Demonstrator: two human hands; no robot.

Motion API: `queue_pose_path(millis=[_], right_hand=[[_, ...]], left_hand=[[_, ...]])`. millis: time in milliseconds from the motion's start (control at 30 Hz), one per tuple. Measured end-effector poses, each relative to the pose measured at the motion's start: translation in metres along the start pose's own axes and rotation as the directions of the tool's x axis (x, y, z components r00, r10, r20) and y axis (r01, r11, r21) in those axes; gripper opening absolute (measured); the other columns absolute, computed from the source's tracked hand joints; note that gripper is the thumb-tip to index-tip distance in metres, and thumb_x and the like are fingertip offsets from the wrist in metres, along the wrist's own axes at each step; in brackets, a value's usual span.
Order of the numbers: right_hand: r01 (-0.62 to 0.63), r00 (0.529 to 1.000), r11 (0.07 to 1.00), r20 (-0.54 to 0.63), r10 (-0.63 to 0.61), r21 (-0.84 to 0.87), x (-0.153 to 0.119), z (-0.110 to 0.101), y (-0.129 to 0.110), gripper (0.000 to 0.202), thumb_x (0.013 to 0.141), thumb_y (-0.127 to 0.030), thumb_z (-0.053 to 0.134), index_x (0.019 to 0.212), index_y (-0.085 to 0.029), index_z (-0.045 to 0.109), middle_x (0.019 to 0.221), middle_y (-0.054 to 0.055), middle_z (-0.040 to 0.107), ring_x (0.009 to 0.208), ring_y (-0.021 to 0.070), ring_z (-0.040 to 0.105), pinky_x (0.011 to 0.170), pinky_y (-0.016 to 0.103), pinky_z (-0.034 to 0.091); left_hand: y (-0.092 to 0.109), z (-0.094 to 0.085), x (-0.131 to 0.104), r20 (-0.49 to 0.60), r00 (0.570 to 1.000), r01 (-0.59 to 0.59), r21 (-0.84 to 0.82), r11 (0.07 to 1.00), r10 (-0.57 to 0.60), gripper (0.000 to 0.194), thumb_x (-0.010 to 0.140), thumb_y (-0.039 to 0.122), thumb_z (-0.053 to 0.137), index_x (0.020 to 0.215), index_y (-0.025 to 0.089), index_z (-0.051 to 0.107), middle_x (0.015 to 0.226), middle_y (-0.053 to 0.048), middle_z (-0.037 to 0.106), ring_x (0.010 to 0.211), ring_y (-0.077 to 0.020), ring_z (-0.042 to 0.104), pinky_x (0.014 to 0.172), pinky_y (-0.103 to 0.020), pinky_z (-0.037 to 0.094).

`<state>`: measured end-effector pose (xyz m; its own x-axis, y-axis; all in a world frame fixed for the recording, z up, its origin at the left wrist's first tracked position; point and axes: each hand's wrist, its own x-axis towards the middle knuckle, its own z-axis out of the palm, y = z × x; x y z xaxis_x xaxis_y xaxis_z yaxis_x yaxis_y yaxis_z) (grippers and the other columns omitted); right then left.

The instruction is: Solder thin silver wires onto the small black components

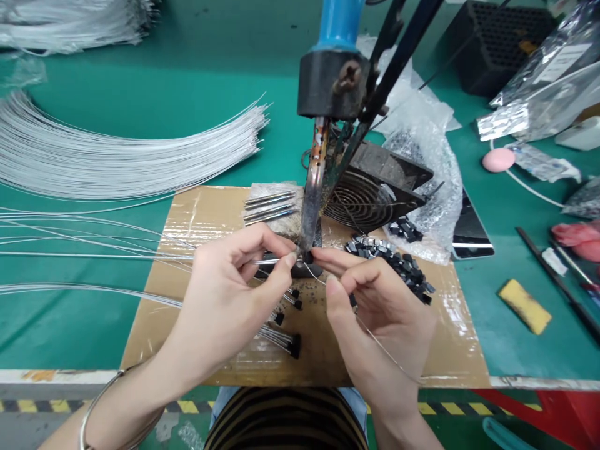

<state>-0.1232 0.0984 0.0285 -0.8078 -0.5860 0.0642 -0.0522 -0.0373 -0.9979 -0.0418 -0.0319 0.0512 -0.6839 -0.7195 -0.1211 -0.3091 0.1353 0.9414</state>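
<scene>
A: Left side?
B: White wire bundle (117, 156) on the green desk (210, 75). Left hand (234, 281) pinches a thin wire (94, 255) at the soldering iron tip (307, 240).
A: Right?
B: Right hand (375, 306) pinches a small black component (309, 256) at that tip, solder wire (375, 340) trailing along its palm. Black component pile (398, 259) just right, on the cardboard (197, 212).

Bright even overhead light, soft shadows; glare on foil bags (539, 94); edges bowed, corners slightly blurred.
</scene>
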Motion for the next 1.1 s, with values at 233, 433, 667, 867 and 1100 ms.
queue_pose_path(millis=[233,433,667,867,1100], right_hand=[[0.022,0.999,0.999,0.028,-0.021,-0.038,-0.0022,-0.0031,0.0010,0.017,0.091,-0.008,0.065,0.083,-0.022,0.060,0.119,0.004,0.074,0.113,0.0215,0.070,0.102,0.036,0.053],[0.024,0.999,0.998,0.039,-0.022,-0.058,-0.0030,-0.0043,0.0014,0.018,0.092,-0.007,0.065,0.083,-0.023,0.060,0.119,0.003,0.073,0.115,0.0212,0.069,0.105,0.037,0.052],[0.029,0.999,0.998,0.042,-0.027,-0.049,-0.0027,-0.0044,0.0025,0.018,0.093,-0.008,0.064,0.084,-0.023,0.060,0.119,0.004,0.073,0.115,0.0219,0.069,0.104,0.038,0.052],[0.044,0.998,0.997,0.052,-0.041,-0.065,-0.0030,-0.0049,0.0041,0.018,0.093,-0.007,0.065,0.086,-0.023,0.061,0.120,0.004,0.073,0.115,0.0219,0.069,0.105,0.038,0.051],[0.041,0.999,0.998,0.018,-0.040,-0.058,-0.0033,-0.0019,0.0023,0.016,0.093,-0.009,0.065,0.084,-0.023,0.062,0.117,0.005,0.074,0.112,0.0227,0.070,0.102,0.039,0.052]], left_hand=[[0.0010,-0.0006,-0.0023,0.011,1.000,0.000,0.013,1.000,-0.001,0.007,0.084,0.016,0.071,0.078,0.020,0.069,0.083,0.002,0.073,0.070,-0.0117,0.064,0.054,-0.019,0.042],[0.0019,-0.0001,-0.0019,0.005,1.000,-0.009,0.005,1.000,0.009,0.007,0.084,0.016,0.071,0.078,0.019,0.069,0.084,0.001,0.073,0.072,-0.0126,0.066,0.054,-0.020,0.042],[-0.0006,0.0005,-0.0025,0.008,1.000,-0.001,0.015,1.000,0.001,0.007,0.083,0.017,0.072,0.078,0.020,0.069,0.083,0.002,0.073,0.074,-0.0131,0.067,0.054,-0.020,0.043],[-0.0004,-0.0007,-0.0038,0.016,1.000,-0.004,0.024,1.000,0.004,0.006,0.084,0.018,0.071,0.079,0.021,0.070,0.084,0.002,0.073,0.075,-0.0135,0.068,0.056,-0.020,0.044],[0.0003,0.0000,-0.0033,0.015,1.000,-0.006,0.022,1.000,0.005,0.007,0.084,0.016,0.069,0.080,0.020,0.070,0.085,0.002,0.073,0.075,-0.0139,0.067,0.055,-0.021,0.044]])
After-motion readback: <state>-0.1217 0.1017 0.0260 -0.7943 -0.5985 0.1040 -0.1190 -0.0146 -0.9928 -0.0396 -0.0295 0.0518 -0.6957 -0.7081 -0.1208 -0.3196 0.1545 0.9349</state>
